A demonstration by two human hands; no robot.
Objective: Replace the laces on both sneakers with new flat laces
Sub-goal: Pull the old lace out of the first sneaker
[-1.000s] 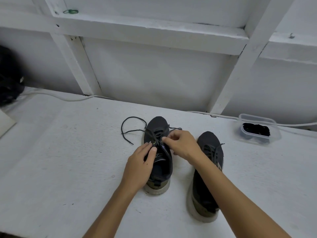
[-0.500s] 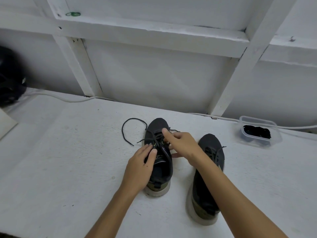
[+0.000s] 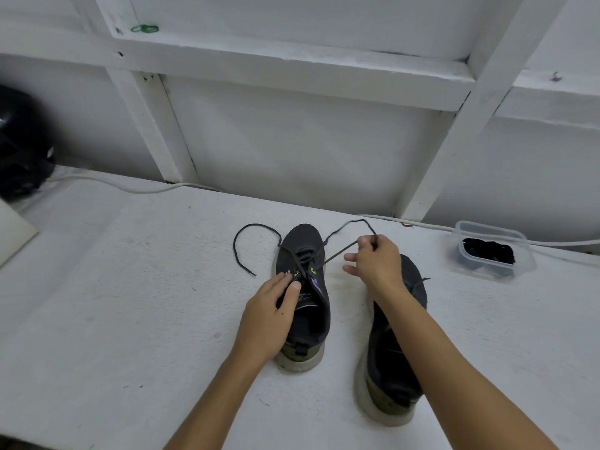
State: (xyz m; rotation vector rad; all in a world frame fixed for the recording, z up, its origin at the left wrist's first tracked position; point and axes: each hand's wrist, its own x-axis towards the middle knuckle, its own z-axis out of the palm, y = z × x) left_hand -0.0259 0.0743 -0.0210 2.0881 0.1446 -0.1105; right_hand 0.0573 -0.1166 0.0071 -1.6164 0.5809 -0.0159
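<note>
Two dark sneakers stand side by side on the white table, toes pointing away from me. The left sneaker (image 3: 305, 306) is partly unlaced; one end of its old dark lace (image 3: 242, 251) curls on the table to its left. My left hand (image 3: 271, 315) holds that sneaker at the tongue and left side, thumb on the tongue. My right hand (image 3: 376, 263) pinches the lace's other end, drawn taut out of an eyelet to the right, with a loop above the fingers. The right sneaker (image 3: 394, 349) lies under my right forearm, still laced.
A clear plastic container (image 3: 493, 253) holding dark laces sits at the back right. A white cable (image 3: 130, 188) runs along the wall edge. A black object (image 3: 21, 147) rests at far left beside a pale board (image 3: 13, 233). White wall framing rises behind the table.
My right hand has moved right and up from the sneaker's eyelets, pulling a length of lace out with it. My left hand stays on the sneaker.
</note>
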